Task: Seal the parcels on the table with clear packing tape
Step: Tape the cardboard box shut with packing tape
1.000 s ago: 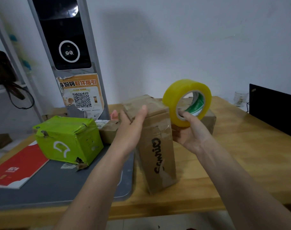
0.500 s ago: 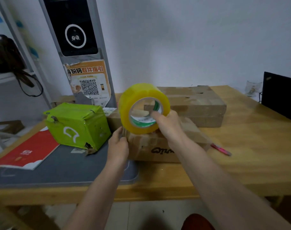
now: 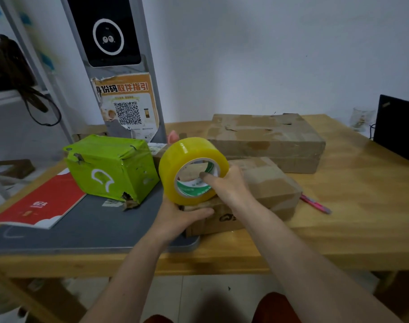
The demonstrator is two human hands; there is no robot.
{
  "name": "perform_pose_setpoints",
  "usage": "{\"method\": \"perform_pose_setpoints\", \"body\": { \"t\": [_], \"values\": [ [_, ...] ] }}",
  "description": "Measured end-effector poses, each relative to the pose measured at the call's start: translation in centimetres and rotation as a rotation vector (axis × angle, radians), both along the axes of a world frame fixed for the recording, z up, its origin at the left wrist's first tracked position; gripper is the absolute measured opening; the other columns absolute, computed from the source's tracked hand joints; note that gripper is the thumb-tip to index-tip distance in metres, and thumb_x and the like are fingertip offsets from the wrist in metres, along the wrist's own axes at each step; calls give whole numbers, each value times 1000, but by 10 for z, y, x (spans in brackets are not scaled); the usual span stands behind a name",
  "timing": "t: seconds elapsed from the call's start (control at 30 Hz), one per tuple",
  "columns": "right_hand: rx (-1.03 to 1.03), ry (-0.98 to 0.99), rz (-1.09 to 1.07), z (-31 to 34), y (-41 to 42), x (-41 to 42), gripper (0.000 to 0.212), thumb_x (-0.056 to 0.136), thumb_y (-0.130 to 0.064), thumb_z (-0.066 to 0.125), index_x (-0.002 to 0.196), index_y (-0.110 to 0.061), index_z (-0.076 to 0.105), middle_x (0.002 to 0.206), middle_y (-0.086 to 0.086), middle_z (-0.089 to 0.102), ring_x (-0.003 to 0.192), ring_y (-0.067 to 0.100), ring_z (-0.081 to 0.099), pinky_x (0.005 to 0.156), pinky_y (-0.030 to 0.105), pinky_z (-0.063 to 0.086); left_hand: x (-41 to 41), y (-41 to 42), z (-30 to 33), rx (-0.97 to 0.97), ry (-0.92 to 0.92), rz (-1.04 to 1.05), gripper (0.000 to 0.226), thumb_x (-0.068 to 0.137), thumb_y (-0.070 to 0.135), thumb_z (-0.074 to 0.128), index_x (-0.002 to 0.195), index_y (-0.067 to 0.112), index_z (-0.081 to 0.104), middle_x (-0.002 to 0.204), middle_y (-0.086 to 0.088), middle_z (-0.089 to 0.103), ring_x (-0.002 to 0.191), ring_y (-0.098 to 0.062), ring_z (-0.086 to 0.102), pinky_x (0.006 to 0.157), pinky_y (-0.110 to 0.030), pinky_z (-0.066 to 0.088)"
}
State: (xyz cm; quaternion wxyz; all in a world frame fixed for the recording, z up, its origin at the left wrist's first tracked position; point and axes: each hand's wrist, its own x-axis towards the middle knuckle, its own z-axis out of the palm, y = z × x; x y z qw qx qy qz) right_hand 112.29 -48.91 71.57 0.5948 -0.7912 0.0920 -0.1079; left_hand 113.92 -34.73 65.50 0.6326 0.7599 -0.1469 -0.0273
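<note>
— What are the hands doing?
— The right hand (image 3: 229, 183) is gripping the tape roll (image 3: 192, 170), thumb hooked inside its core, holding it over the near-left end of the small cardboard parcel (image 3: 264, 190). The left hand (image 3: 178, 217) is curling around that parcel's near-left corner.
— And the parcel?
— It is lying flat on the wooden table (image 3: 352, 206), just right of the green box (image 3: 110, 166), with the large cardboard parcel (image 3: 266, 136) sitting beyond it.
</note>
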Motion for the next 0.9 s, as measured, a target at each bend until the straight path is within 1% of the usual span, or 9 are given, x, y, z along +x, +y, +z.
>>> {"method": "perform_pose_setpoints", "body": {
  "t": [0.17, 0.27, 0.4, 0.5, 0.57, 0.63, 0.7, 0.8, 0.9],
  "values": [
    [-10, 24, 37, 6, -10, -6, 23, 91, -24, 66, 100, -3, 69, 87, 16, 67, 83, 24, 64, 84, 40, 51, 9, 5, -9, 104, -107, 38, 116, 47, 53, 95, 145, 34, 36, 143, 10, 48, 127, 1, 50, 95, -14, 49],
    [38, -7, 31, 8, -28, -4, 6, 90, -16, 65, 90, -16, 71, 88, 7, 70, 90, 22, 64, 84, 36, 50, 5, 5, -3, 210, -191, 23, 83, 56, 51, 88, 121, 62, 39, 157, 13, 24, 142, 0, 28, 111, -26, 37],
    [55, 25, -84, 12, -77, -6, 7, 90, -11, 64, 95, -15, 67, 91, 4, 67, 91, 20, 60, 68, 28, 43, 6, 8, -5, 277, -184, -2, 76, 53, 60, 81, 122, 46, 52, 160, 20, 11, 140, 9, 14, 115, -35, 32],
    [40, 10, -163, 10, -102, -6, 20, 84, -17, 71, 103, -11, 67, 99, 11, 69, 98, 27, 63, 83, 41, 53, 6, 6, -3, 321, -184, 5, 80, 53, 60, 81, 124, 41, 51, 160, 18, 11, 138, 7, 15, 114, -31, 28],
    [63, 13, -181, 5, -103, -5, 22, 85, -19, 71, 106, -11, 67, 101, 10, 69, 99, 27, 63, 86, 42, 53, 7, 5, 0, 357, -166, -5, 83, 52, 67, 84, 123, 42, 49, 158, 14, 15, 142, 2, 17, 115, -32, 28],
    [102, -14, -192, -2, -101, -5, 21, 86, -18, 72, 105, -11, 68, 97, 6, 69, 98, 26, 63, 79, 35, 49, 10, 5, 6, 440, -149, -5, 82, 50, 67, 85, 119, 42, 47, 154, 9, 22, 145, -7, 20, 115, -36, 30],
    [119, -39, -187, -7, -99, -6, 14, 82, -16, 76, 94, -17, 68, 91, 0, 68, 94, 23, 63, 77, 33, 46, 11, 2, 17, 600, -189, 32, 81, 52, 64, 85, 118, 38, 46, 151, 5, 27, 144, -13, 24, 116, -39, 30],
    [77, -27, -191, -10, -97, -6, 21, 75, -16, 83, 83, -24, 65, 91, 1, 69, 91, 21, 64, 81, 37, 52, 6, -19, 37, 874, -356, 87, 90, 57, 71, 79, 128, 25, 47, 143, 5, 41, 140, -15, 32, 123, -44, 17],
    [36, -30, -195, -11, -97, -6, 22, 73, -18, 84, 82, -22, 65, 91, 3, 70, 87, 20, 65, 82, 39, 54, 0, -45, 41, 958, -372, 39, 112, 62, 70, 79, 150, 23, 28, 149, 3, 42, 140, -19, 35, 117, -39, 29]
  ]
}}
